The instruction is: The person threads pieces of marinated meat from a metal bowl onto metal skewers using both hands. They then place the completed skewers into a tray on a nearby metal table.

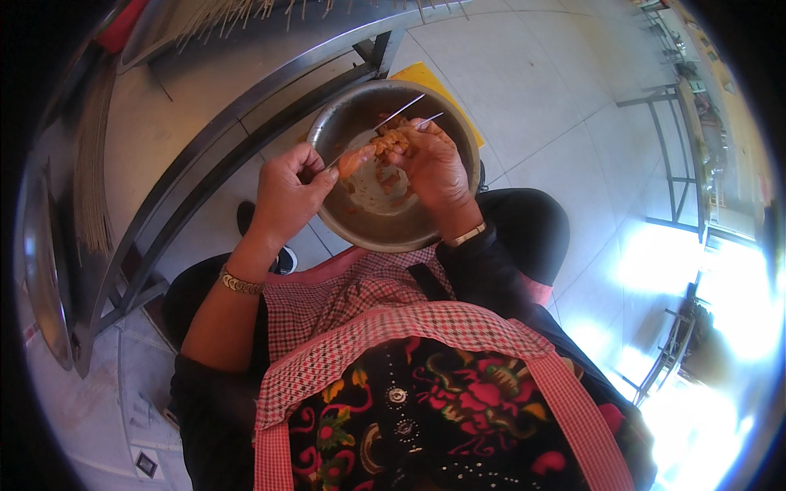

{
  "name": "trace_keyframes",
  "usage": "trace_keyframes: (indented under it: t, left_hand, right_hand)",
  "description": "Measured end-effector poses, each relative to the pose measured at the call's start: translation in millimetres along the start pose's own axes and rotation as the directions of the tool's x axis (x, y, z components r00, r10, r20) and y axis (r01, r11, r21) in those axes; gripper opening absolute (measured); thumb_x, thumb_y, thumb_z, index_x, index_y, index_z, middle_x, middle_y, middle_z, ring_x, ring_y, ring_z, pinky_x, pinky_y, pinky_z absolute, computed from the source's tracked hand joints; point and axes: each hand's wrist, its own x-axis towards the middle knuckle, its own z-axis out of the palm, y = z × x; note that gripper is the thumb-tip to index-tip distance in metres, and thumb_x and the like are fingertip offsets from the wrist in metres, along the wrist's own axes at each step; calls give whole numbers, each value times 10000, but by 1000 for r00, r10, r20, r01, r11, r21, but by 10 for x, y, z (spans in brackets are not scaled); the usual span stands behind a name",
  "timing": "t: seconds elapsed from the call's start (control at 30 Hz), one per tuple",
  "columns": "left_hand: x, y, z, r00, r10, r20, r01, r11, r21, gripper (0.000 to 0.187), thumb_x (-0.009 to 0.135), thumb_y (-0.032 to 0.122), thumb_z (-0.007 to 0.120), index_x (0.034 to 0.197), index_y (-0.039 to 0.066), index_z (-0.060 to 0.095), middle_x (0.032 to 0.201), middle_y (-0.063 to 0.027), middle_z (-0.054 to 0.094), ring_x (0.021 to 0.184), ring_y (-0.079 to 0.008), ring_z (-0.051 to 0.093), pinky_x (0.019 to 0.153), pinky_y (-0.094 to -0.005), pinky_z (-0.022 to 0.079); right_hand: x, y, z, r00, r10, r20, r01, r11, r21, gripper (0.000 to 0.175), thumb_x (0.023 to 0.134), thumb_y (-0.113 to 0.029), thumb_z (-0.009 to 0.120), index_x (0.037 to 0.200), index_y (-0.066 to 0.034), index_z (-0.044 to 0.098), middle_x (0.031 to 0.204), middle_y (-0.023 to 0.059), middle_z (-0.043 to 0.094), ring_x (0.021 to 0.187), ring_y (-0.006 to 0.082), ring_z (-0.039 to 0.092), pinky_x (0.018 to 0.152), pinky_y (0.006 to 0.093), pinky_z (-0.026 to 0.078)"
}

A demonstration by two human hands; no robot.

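My left hand [295, 190] pinches a thin skewer near its end, at the left rim of a round metal basin [344, 230]. Pieces of raw meat [359, 161] are threaded on the skewer over the basin. My right hand [433, 169] has its fingers around the meat farther along. Two thin metallic-looking skewer ends [402, 109] stick out past my right fingers; how they run under the meat is hidden. Scraps of meat and some reddish liquid lie in the bottom of the basin.
A metal table [245, 104] stands at the upper left, with many thin sticks [245, 15] along its top. Another bundle of thin sticks [92, 184] lies at the far left. Something flat and yellow [433, 80] shows beneath the basin. Metal-framed racks [675, 147] stand at the right.
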Motion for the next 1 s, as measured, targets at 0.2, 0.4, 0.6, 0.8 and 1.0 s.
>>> trace_keyframes:
  t: [0.2, 0.4, 0.6, 0.8, 1.0]
  left_hand:
    - [6, -32, -33, 1000, 2, -29, -3, 1000, -28, 170, 763, 56, 658, 693, 22, 506, 588, 5, 514, 542, -39, 458, 498, -208, 393]
    - [-2, -46, -72, 999, -12, -30, 11, 999, -40, 177, 769, 66, 656, 696, 24, 500, 587, 15, 497, 548, -35, 443, 502, -204, 385]
    - [-3, -69, -104, 999, 1, -44, -3, 999, -41, 182, 765, 51, 650, 679, 30, 492, 578, 24, 472, 537, -32, 419, 489, -203, 369]
    - [-52, -34, -118, 1000, 4, 26, -5, 999, 44, 180, 755, 33, 654, 676, 25, 493, 582, 13, 492, 535, -35, 445, 478, -209, 376]
    - [-42, -63, -83, 999, 1, 34, -3, 999, 52, 178, 754, 33, 658, 678, 21, 497, 578, 4, 505, 526, -42, 462, 472, -217, 383]
  right_hand:
    - [-13, -76, -97, 984, 150, 91, -132, 975, -178, 167, 826, 8, 531, 988, -31, 542, 899, 97, 600, 710, 178, 605, 629, 289, 526]
    - [18, -93, -154, 988, 113, 104, -103, 990, -99, 198, 827, 17, 495, 1017, -23, 533, 972, 115, 595, 796, 202, 611, 715, 320, 523]
    - [31, -177, -101, 997, 35, 63, -45, 985, 166, 252, 861, -38, 428, 1100, 30, 471, 1117, 193, 531, 1096, 307, 511, 997, 415, 391]
    - [72, -242, -57, 992, -88, -90, 104, 976, 192, 300, 896, -37, 371, 1182, 51, 388, 1265, 237, 438, 1202, 330, 434, 1041, 427, 351]
    - [90, -207, -49, 988, -104, -113, 125, 971, 202, 293, 918, -45, 365, 1195, 51, 373, 1258, 231, 446, 1190, 322, 452, 1042, 416, 355]
